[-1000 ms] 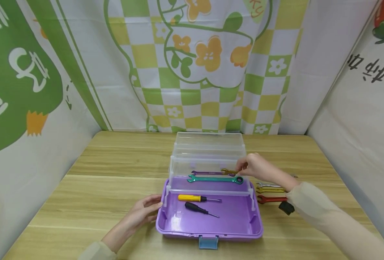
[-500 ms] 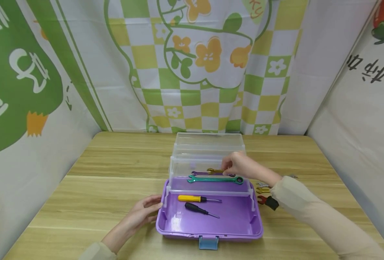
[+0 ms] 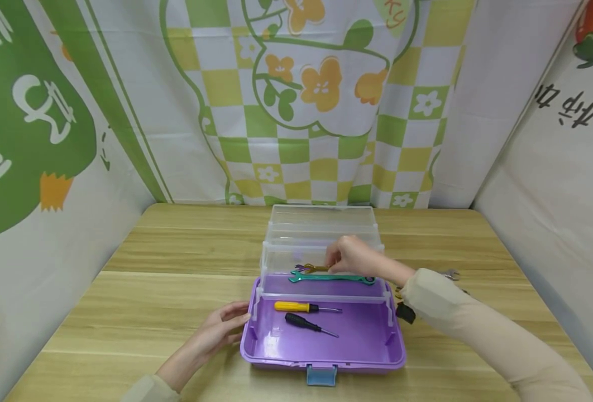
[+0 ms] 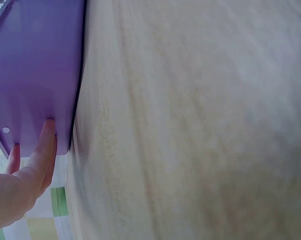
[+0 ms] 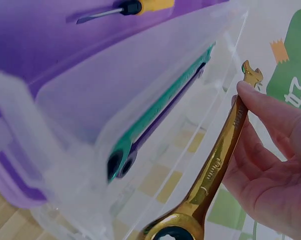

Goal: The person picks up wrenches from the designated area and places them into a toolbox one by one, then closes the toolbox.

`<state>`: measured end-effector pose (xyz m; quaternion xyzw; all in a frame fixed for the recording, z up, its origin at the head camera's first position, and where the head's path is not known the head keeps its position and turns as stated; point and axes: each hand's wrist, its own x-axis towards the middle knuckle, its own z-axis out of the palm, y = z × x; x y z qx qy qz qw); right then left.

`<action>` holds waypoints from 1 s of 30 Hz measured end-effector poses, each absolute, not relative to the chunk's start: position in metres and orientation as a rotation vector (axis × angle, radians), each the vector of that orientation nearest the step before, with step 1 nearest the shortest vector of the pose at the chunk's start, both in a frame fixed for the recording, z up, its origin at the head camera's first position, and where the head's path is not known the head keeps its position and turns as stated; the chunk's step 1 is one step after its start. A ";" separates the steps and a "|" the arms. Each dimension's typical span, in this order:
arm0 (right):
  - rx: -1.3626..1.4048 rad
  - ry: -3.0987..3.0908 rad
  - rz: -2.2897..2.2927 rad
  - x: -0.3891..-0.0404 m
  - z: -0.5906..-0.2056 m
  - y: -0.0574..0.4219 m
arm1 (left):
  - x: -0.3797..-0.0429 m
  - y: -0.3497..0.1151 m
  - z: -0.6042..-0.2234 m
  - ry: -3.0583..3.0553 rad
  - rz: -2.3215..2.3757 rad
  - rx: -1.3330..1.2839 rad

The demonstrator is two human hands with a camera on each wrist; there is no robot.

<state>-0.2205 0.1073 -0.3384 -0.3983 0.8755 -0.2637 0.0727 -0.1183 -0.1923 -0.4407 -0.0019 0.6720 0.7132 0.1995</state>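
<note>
In the head view, a purple toolbox (image 3: 367, 340) stands with its clear tray raised at the back. My right hand (image 3: 359, 258) pinches a gold ratchet wrench (image 5: 220, 150) by its shaft, just above that tray. The wrench's ring end points toward the camera in the right wrist view. A green ratchet wrench (image 3: 321, 277) and a purple wrench (image 5: 163, 117) lie side by side in the tray. At the toolbox's left side, my left hand (image 3: 216, 329) rests its extended fingers (image 4: 42, 145) on the outer wall. Its thumb is at the rim.
A yellow-handled screwdriver (image 3: 291, 306) and a black screwdriver (image 3: 301, 321) lie on the toolbox floor. Behind stands the clear lid (image 3: 324, 215); a blue latch (image 3: 321, 376) hangs in front. Right of the box, the sleeve partly covers a silver wrench (image 3: 449, 274) and a black object (image 3: 405, 312).
My right hand has carried the gold wrench leftward over the raised tray, and the sleeve now covers more of the tools on the right. The left hand has stayed in place.
</note>
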 end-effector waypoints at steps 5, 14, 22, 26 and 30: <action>-1.179 2.591 -0.812 -0.218 -0.340 0.099 | -0.118 -0.192 -0.441 1.881 1.992 -0.011; -1.195 2.561 -0.856 -0.219 -0.348 0.084 | -0.119 -0.192 -0.441 1.883 1.996 -0.026; -1.235 2.545 -0.815 -0.221 -0.353 0.069 | -0.118 -0.192 -0.441 1.883 2.000 -0.020; -1.196 2.537 -0.811 -0.219 -0.355 0.062 | -0.118 -0.192 -0.441 1.882 2.002 -0.016; -1.171 2.542 -0.818 -0.218 -0.357 0.058 | -0.118 -0.192 -0.441 1.877 2.003 -0.007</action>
